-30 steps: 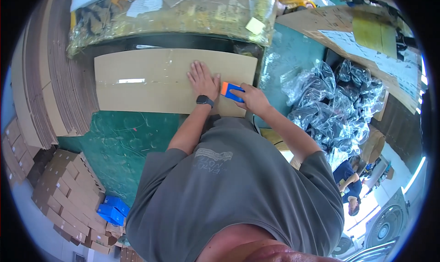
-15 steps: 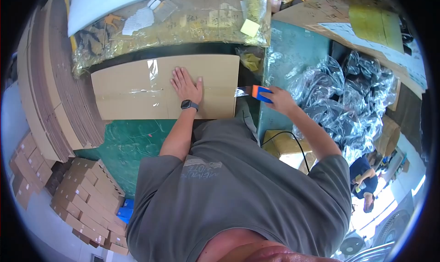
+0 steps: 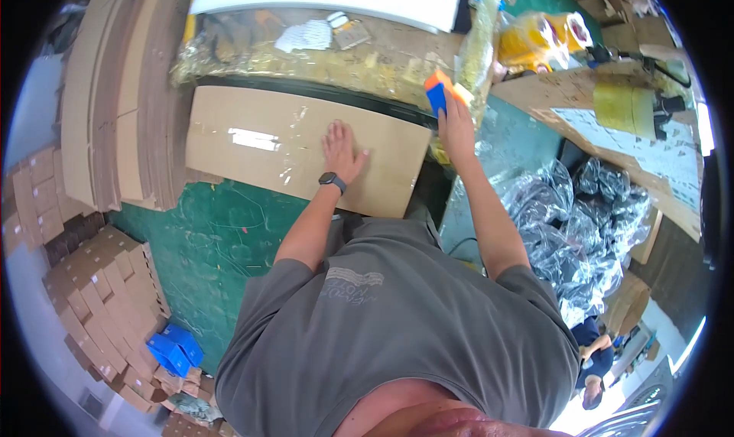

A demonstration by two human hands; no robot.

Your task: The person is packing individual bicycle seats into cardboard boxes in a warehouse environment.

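A long, closed cardboard box (image 3: 390,154) lies crosswise in front of me, with shiny clear tape (image 3: 256,139) along its top. My left hand (image 3: 342,150) rests flat on the box, right of its middle, fingers a little apart; a dark watch is on that wrist. Beyond the box's right end, my right hand (image 3: 456,127) is raised, its fingers wrapped round a blue and orange tape dispenser (image 3: 436,97). The dispenser is near the far bench edge. Whether tape hangs from it, I cannot tell.
Behind the box runs a plastic-wrapped bench (image 3: 397,51) with a white panel on it. Flattened cardboard sheets (image 3: 145,93) stand at left. Crumpled clear plastic (image 3: 566,223) heaps at right. Stacked cartons (image 3: 99,299) and a blue bin (image 3: 176,349) sit lower left; another person (image 3: 592,360) is lower right.
My right hand has lifted the tape dispenser away from the box's right end, toward the far bench. My left hand stays flat on the box. The whole view has turned and shifted.
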